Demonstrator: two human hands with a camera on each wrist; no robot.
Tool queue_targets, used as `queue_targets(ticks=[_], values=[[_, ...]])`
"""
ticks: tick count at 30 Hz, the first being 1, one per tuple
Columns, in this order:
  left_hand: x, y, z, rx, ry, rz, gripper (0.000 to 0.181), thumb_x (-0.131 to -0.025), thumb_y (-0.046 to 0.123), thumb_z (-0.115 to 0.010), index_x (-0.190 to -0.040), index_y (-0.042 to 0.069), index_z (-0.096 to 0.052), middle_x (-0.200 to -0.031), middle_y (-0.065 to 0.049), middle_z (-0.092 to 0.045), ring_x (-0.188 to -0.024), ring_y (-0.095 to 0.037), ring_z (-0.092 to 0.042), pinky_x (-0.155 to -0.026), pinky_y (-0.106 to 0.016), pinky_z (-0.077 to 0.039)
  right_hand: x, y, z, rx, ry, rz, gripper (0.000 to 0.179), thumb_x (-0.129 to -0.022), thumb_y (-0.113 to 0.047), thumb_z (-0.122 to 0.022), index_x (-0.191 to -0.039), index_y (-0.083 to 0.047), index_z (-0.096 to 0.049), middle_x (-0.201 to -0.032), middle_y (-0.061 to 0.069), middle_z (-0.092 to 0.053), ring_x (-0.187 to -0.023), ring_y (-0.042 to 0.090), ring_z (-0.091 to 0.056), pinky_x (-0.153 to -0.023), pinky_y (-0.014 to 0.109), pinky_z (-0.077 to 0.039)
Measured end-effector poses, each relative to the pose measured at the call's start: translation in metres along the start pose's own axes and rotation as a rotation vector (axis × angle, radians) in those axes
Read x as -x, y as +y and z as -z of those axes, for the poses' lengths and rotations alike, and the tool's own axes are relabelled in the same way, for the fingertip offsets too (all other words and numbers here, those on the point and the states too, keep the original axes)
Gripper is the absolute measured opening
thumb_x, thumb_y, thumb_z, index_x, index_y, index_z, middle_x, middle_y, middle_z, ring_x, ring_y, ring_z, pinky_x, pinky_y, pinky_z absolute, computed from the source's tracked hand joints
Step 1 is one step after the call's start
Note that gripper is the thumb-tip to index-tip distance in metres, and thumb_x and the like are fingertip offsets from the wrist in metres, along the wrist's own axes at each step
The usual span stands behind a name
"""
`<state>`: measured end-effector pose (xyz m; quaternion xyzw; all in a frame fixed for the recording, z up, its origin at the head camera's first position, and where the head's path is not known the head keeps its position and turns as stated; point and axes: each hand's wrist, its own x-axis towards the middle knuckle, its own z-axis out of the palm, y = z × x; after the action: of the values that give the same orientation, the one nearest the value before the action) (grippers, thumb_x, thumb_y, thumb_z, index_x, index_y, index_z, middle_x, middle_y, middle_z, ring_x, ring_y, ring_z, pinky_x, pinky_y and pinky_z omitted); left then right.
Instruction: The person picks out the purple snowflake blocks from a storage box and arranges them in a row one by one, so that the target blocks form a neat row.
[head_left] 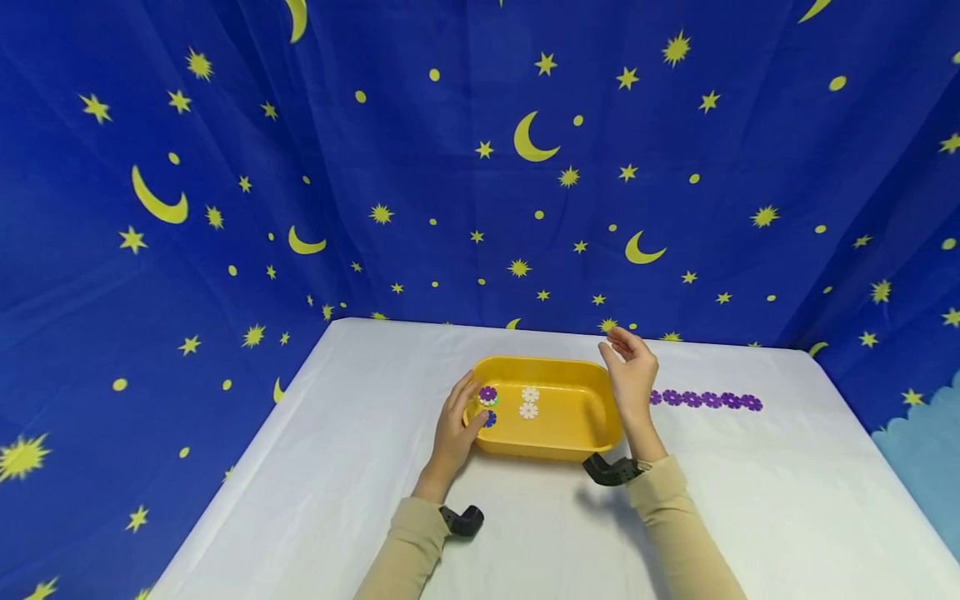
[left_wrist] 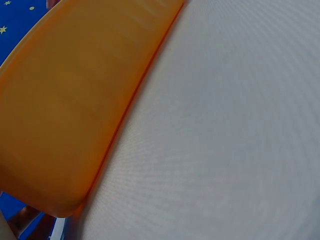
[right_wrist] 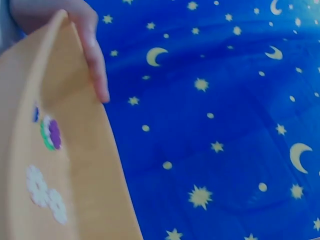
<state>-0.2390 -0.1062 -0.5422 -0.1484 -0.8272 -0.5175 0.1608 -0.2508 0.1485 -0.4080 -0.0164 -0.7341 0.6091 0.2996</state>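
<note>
A yellow plastic tray [head_left: 558, 452] sits on the table. My left hand [head_left: 452, 429] grips its left end, thumb at the near corner and fingers along the outer side. In the right wrist view one finger of that hand lies over the far rim. Inside the tray are two white flower-shaped discs [head_left: 529, 402], a blue one [head_left: 491, 418] near my left thumb, and a purple one [head_left: 487, 393] overlapping white and green ones. My right hand [head_left: 633, 375] is raised by the tray's right end, fingers loosely bent, with nothing visible in it.
A row of several joined purple flower discs [head_left: 711, 400] lies right of the tray, its left end hidden behind my right hand. White cloth covers the table [head_left: 540, 533]. A blue curtain [head_left: 450, 167] with stars and moons hangs behind and at the sides.
</note>
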Motion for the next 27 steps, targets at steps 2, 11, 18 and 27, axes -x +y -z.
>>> queue_targets(ticks=[2, 11, 18, 27], values=[[0.000, -0.001, 0.000, 0.003, 0.002, -0.001, 0.052, -0.090, 0.021, -0.056, -0.138, 0.004, -0.047, -0.155, -0.004, -0.032, -0.141, -0.033, -0.032, -0.114, -0.061, -0.023, 0.003, 0.000, -0.005, 0.003, -0.026, 0.018, 0.032, -0.083, 0.006, -0.064, -0.113, 0.018, -0.060, -0.112, 0.036, -0.062, -0.104, 0.043, -0.061, -0.095, 0.042, -0.050], [0.001, -0.001, 0.001, -0.005, 0.005, -0.004, 0.050, -0.090, 0.017, -0.057, -0.138, 0.004, -0.047, -0.155, -0.004, -0.033, -0.141, -0.034, -0.032, -0.113, -0.061, -0.024, 0.014, 0.008, -0.022, 0.009, -0.104, 0.025, 0.030, -0.082, 0.008, -0.064, -0.111, 0.018, -0.061, -0.109, 0.035, -0.062, -0.103, 0.045, -0.061, -0.094, 0.050, -0.048], [-0.001, 0.000, 0.002, -0.006, 0.003, -0.028, 0.050, -0.088, 0.014, -0.057, -0.137, 0.004, -0.049, -0.155, -0.005, -0.034, -0.138, -0.036, -0.036, -0.110, -0.063, -0.027, 0.018, 0.025, -0.037, 0.018, -0.183, -0.058, 0.033, -0.085, 0.004, -0.063, -0.116, 0.013, -0.060, -0.115, 0.031, -0.062, -0.109, 0.040, -0.060, -0.099, 0.042, -0.049], [-0.001, 0.000, 0.002, -0.006, 0.002, -0.027, 0.051, -0.089, 0.019, -0.057, -0.137, 0.005, -0.048, -0.155, -0.005, -0.033, -0.139, -0.036, -0.034, -0.111, -0.063, -0.026, 0.021, 0.041, -0.057, 0.022, -0.237, -0.020, 0.031, -0.083, 0.003, -0.065, -0.114, 0.010, -0.063, -0.112, 0.028, -0.064, -0.106, 0.038, -0.062, -0.098, 0.044, -0.050]])
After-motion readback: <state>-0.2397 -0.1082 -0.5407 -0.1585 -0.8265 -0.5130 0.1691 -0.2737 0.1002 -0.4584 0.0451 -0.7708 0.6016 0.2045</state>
